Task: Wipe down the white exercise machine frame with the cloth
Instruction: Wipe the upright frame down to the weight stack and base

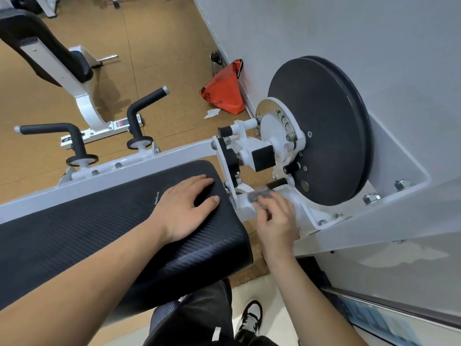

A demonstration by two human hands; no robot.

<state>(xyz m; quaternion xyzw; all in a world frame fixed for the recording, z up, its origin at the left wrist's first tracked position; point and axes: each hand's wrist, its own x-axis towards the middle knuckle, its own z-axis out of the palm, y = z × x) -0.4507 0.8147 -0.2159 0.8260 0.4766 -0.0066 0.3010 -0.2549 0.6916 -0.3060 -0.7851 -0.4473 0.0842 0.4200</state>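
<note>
Pad (99, 221): black with a ribbed surface; the small script mark near its middle is too fine to read.
Left hand (185, 208): lies flat on the far right corner of the pad, fingers straight and relaxed, holding nothing.
Right hand (277, 221): just right of the pad, fingers curled around the cloth; the view is blurred here.
Cloth (259, 196): grey, pressed on the white frame (174, 152) just beyond the pad's right corner, under the black disc (321, 131).
Bag (224, 93): orange, on the floor well beyond the pad, against the wall; the letters "HOME" are readable on its side; its content cannot be seen.
Sticker (124, 123): red and black, on the bench base beyond the pad; unreadable.
</note>
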